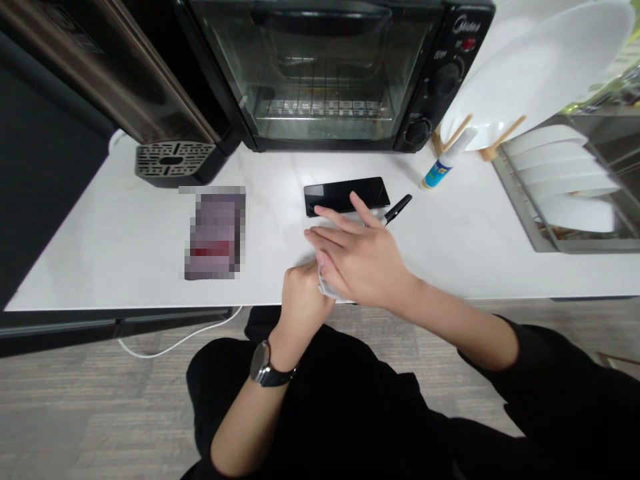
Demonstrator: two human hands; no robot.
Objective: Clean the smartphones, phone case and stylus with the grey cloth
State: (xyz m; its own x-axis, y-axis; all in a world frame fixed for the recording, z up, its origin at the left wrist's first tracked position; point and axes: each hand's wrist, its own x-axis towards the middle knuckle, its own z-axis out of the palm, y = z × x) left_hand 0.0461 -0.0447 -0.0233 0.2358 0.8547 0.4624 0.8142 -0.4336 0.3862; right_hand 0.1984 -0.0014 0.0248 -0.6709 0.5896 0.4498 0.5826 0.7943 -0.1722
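My left hand (306, 293), with a watch on its wrist, is closed at the counter's front edge. A small whitish thing (329, 288), whose kind I cannot make out, shows between it and my right hand. My right hand (363, 257) lies over the left fingertips and that thing, its own fingers stretched out and apart. Just beyond the right fingers a black smartphone (345, 195) lies flat; whether the fingertips touch it is unclear. A black-capped pen (399, 209) sits beside the phone, its other end partly hidden by my right hand.
On the white counter (280, 260) a blurred-out flat device (215, 233) lies at left. Behind stand a toaster oven (325, 80) and a machine with a drip tray (173, 160). At right are a glue-stick-like tube (437, 173), large white plates (545, 60) and a dish rack (520, 213).
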